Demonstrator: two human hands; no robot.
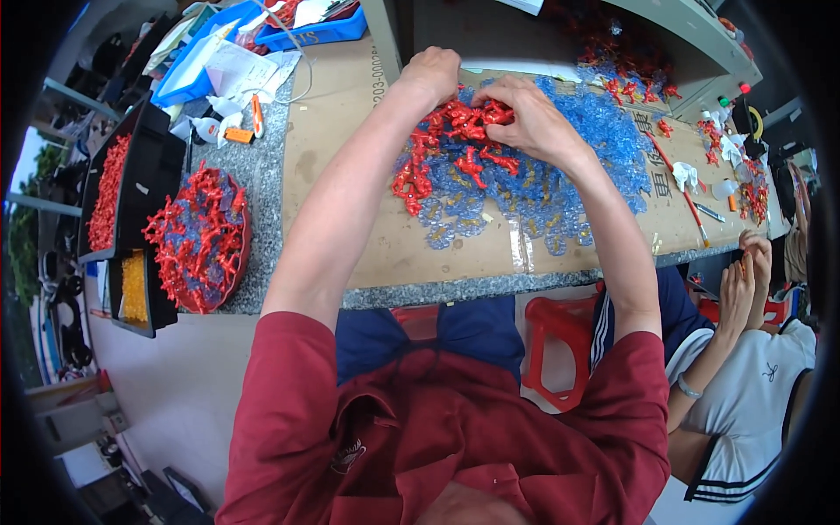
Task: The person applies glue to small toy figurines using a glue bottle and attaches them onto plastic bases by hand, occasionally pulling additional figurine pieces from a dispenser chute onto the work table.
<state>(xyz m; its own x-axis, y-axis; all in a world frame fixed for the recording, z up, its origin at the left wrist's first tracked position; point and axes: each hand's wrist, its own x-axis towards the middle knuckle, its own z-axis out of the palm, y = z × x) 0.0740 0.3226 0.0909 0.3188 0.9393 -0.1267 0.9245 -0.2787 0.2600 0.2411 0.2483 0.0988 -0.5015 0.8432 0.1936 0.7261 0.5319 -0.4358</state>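
A heap of small red plastic pieces (411, 179), knobbly and branched, lies on a wide spread of clear bluish plastic pieces (569, 188) flecked with yellow. My right hand (535, 122) is closed over the heap's far side, thumb and fingers around a red plastic piece (495, 112). Just to its left, my left hand (431, 74) reaches to the far edge of the heap, its fingers bent down and mostly hidden behind the hand. Whether it grips anything cannot be seen.
Cardboard (332, 175) covers the bench. On the left stand a round red-rimmed bowl (241, 262) heaped with red and blue pieces, a black bin of red bits (109, 192) and one of yellow bits (134, 284). A shelf (691, 52) overhangs the back. A co-worker's hands (744, 271) are at right.
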